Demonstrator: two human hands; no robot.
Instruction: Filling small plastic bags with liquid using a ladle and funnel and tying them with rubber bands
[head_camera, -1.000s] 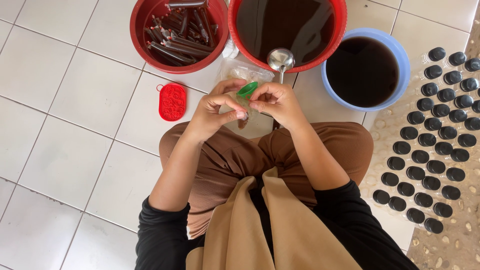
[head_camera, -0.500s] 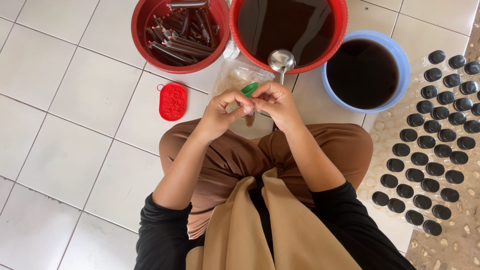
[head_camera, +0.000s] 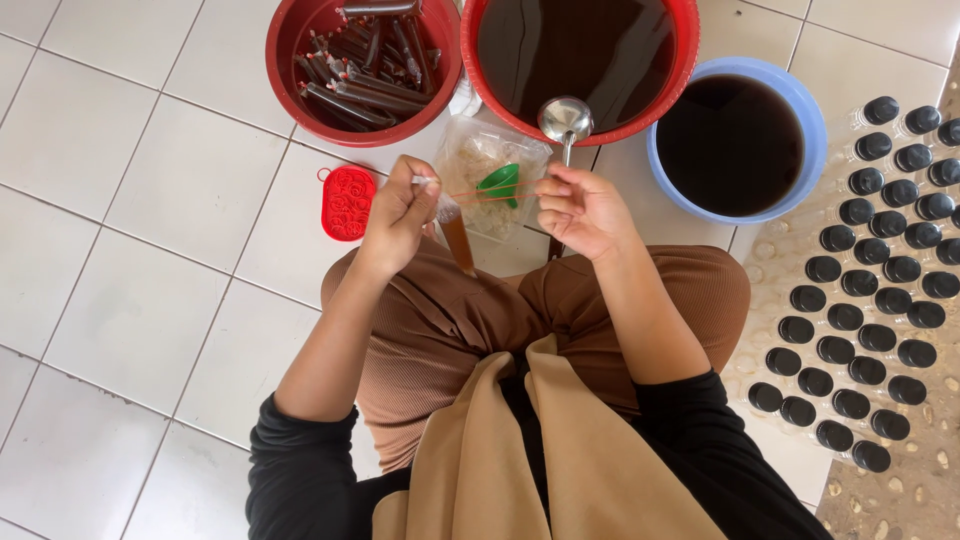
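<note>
Two hands are working mid-frame: the left hand (head_camera: 398, 212) is pinching a filled brown pouch (head_camera: 457, 238) shut while the right hand (head_camera: 580, 208), fingers curled, is stretching what looks like a red rubber band (head_camera: 490, 194) toward it.

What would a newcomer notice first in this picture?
First, the two hands at centre: the left hand pinches a thin brown filled tube, the right hand pulls a red rubber band from it. Behind them stand a red basin of dark liquid and a red bowl of filled tubes.
</note>
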